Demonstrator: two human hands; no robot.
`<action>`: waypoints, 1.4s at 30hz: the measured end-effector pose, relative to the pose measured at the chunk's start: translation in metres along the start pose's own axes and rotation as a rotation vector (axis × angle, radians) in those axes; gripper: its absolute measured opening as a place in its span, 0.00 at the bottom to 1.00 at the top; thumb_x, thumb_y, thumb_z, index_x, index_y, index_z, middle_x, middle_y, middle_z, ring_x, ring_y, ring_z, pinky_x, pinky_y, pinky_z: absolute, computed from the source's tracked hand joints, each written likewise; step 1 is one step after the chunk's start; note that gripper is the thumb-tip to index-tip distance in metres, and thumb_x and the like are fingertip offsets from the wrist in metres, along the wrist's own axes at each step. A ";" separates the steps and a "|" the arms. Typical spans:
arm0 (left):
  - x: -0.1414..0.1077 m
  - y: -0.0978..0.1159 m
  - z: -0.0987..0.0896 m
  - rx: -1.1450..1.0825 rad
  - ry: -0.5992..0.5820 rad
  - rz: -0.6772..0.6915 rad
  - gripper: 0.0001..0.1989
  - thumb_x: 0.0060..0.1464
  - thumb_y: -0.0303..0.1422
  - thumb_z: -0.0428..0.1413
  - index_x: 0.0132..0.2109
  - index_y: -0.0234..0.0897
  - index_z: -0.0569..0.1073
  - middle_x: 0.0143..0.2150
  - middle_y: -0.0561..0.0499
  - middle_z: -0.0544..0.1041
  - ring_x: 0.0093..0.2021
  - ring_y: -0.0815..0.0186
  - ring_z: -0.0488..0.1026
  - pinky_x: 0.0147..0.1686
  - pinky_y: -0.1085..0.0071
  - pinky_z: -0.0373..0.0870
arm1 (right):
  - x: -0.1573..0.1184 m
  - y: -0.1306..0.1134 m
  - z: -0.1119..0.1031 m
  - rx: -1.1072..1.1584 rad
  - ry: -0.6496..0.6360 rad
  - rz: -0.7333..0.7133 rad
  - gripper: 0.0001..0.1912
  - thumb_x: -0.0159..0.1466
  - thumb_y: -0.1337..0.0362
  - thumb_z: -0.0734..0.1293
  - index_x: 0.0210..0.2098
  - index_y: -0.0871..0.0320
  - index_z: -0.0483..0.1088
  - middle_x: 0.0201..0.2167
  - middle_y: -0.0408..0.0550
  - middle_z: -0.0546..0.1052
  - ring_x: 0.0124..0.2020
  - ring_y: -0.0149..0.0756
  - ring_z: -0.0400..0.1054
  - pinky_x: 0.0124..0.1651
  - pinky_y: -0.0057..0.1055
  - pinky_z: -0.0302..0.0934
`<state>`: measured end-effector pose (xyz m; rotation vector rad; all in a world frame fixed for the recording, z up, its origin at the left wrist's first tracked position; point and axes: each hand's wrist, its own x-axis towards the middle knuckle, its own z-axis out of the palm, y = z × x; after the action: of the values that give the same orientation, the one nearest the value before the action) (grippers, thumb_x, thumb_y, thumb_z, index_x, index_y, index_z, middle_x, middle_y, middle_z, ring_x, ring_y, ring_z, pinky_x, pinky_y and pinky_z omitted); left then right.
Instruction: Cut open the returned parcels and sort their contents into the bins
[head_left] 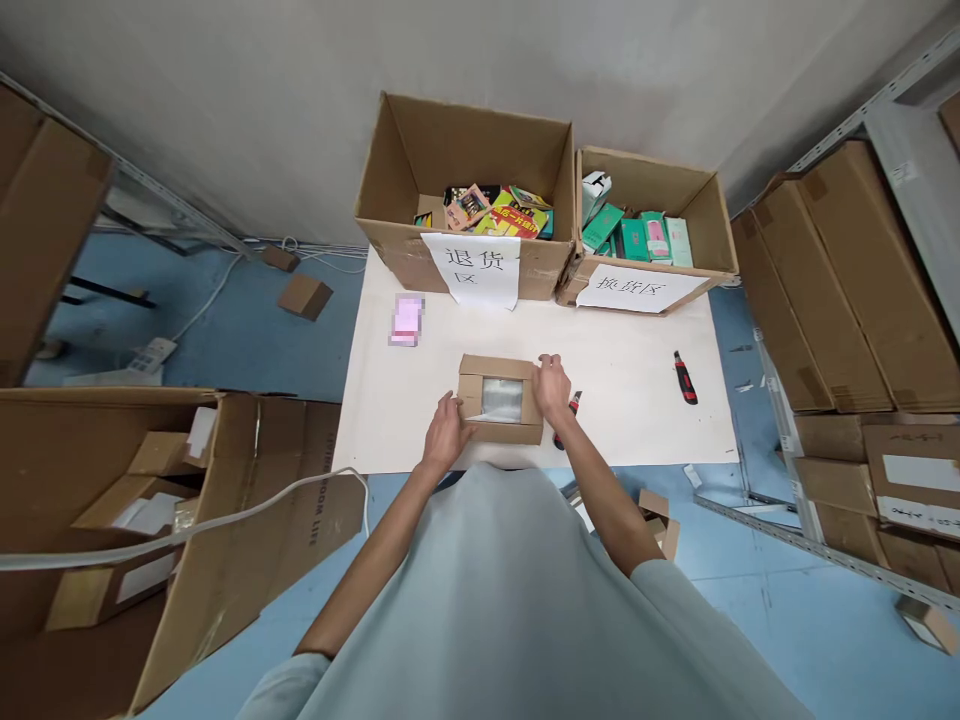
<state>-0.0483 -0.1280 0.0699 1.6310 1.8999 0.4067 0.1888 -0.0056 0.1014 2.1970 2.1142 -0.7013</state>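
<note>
A small cardboard box (501,432) lies on the white table, close to its front edge. In the middle of its top is a shiny grey-white patch; whether it is a label or something inside, I cannot tell. My left hand (444,436) grips the box's left side, thumb near the lower corner. On the opposite side, my right hand (551,388) has its fingers bent over the upper right corner. A red and black box cutter (568,420) lies just right of the box, partly behind my right wrist.
Two open cartons with paper signs stand at the table's back: the larger carton (405,262) holds colourful packets, the smaller carton (709,262) green boxes. A second cutter (685,378) and a blurred pink item (406,320) lie on the table (630,360). A white cable (285,490) crosses at left.
</note>
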 end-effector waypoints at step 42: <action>0.082 0.072 0.036 0.450 -0.368 0.363 0.33 0.56 0.22 0.61 0.68 0.19 0.70 0.65 0.23 0.74 0.67 0.37 0.71 0.66 0.48 0.70 | -0.038 0.056 0.029 -0.034 -0.207 -0.424 0.75 0.55 0.60 0.85 0.86 0.61 0.35 0.86 0.62 0.41 0.85 0.59 0.41 0.83 0.53 0.44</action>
<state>0.0246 -0.0390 0.0647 2.1775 1.4841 -0.1942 0.2340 -0.0555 0.0712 1.5862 2.4734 -0.8567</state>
